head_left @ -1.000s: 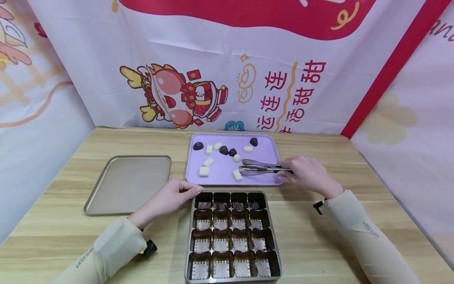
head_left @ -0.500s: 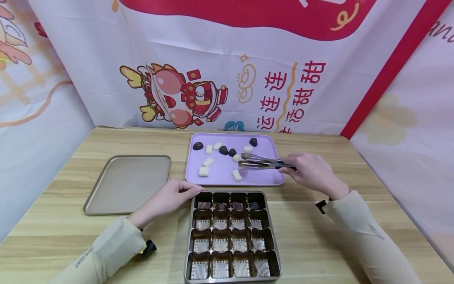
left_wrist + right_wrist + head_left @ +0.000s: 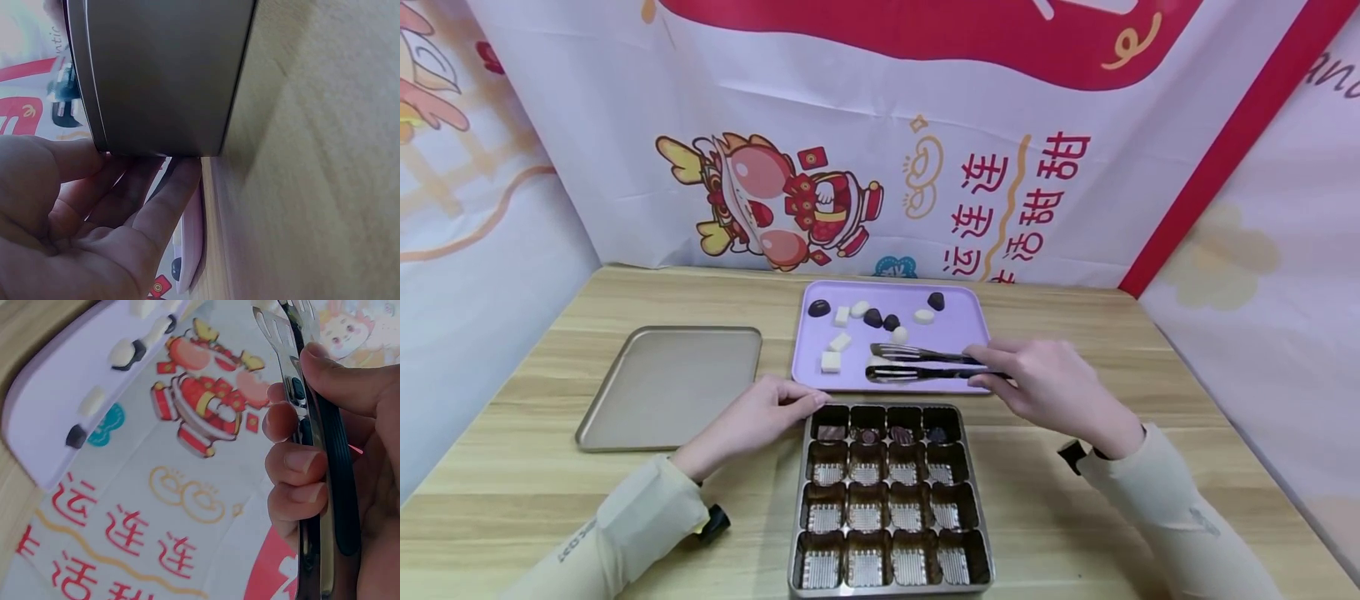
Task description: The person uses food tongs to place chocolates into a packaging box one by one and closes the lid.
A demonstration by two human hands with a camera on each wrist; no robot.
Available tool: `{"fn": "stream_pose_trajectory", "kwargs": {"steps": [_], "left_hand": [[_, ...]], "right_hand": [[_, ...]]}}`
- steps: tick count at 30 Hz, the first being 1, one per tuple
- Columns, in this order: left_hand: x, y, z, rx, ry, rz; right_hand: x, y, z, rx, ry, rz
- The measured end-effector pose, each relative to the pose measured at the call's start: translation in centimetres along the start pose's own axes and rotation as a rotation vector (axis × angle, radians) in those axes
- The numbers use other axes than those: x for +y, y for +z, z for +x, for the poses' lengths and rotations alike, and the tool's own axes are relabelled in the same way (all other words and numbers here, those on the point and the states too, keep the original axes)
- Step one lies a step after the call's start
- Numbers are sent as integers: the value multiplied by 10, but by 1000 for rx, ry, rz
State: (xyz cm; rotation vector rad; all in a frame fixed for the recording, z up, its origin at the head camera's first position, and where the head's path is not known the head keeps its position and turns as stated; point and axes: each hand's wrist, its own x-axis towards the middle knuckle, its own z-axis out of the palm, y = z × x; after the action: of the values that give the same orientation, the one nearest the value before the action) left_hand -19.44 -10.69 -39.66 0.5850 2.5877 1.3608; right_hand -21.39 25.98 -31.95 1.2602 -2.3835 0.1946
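Note:
My right hand (image 3: pixel 1058 388) grips a pair of metal tongs (image 3: pixel 925 374) with black handles, low over the purple tray (image 3: pixel 803 377). The tongs' two arms stand apart; a white chocolate piece beneath them is mostly hidden. On the tray lie several white chocolates (image 3: pixel 831 362) and dark chocolates (image 3: pixel 872 317). With thumb and fairly straight fingers, my left hand (image 3: pixel 758 419) touches the far left corner of a chocolate box (image 3: pixel 797 533). In the left wrist view, the fingertips meet the box's metal wall (image 3: pixel 165 75). Dark chocolates (image 3: pixel 901 435) sit in the box's back row of compartments.
A flat gold-coloured tray or lid (image 3: pixel 677 383) lies on the wooden table (image 3: pixel 1075 533), left of the purple tray. A printed cloth backdrop (image 3: pixel 880 167) hangs behind the table's far edge and along both sides.
The tongs first lifted slightly right and away, then came left and nearer over the white piece at the tray's front. My left hand and the box have stayed put.

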Motion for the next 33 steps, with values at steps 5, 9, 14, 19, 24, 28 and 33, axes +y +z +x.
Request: {"fn": "stream_pose_trajectory", "kwargs": {"steps": [5,9,14,19,24,28,33], "left_hand": [[0,0,1,-2,-4,9],[1,-2,3,-3,-3,6],[2,-4,4,5,-4,12],[0,-3,4,-3,1,12],[-2,-2,4,-8,4,9],[-3,-1,3,-5,2,1],[-4,0,3,-6,-12,-9]], "right_hand": [[-12,-2,1,29,-53,43],[-21,-2,6,57,-100,91],[-33,0,10,52,-158,144],[-44,6,9,-25,-186,159],[-48,11,8,-59,-196,166],[-48,14,7,-62,-200,167],[-49,18,6,-69,-204,173]]}}
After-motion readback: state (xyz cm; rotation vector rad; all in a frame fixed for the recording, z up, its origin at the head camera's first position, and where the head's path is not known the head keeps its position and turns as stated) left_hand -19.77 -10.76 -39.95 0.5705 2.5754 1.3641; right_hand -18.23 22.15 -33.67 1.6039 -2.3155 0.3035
